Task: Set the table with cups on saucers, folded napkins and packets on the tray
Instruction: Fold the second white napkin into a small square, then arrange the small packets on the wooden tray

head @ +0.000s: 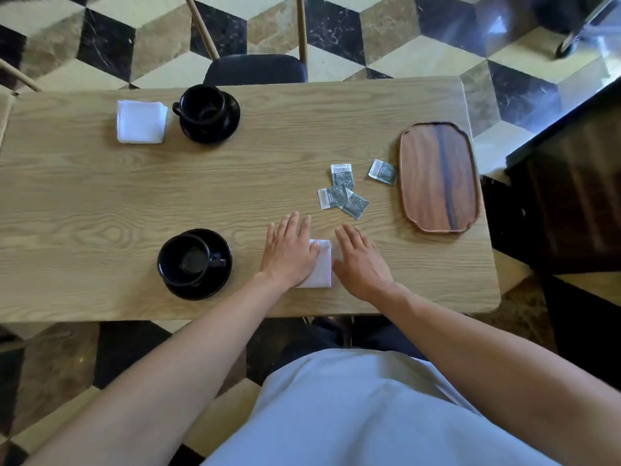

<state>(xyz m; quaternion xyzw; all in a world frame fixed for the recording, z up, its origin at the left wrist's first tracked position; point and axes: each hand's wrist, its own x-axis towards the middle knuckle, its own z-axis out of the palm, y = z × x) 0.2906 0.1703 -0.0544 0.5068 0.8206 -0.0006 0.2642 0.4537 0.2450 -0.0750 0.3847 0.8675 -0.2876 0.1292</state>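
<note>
Your left hand [290,252] lies flat, fingers spread, on the near napkin [321,267]; right hand [361,260] flat and spread just beside it. Two empty cups: near cup [184,258] left of that napkin, far cup [201,107] beyond. Two napkins, far one [141,121]. Four packets [342,193] on table; tray [438,176] bare

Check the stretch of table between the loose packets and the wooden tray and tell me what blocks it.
Nothing visible does. The four packets lie on bare table left of the empty tray; the nearest packet sits just beside its rim. Both hands are flat at the napkin, away from that stretch.
</note>
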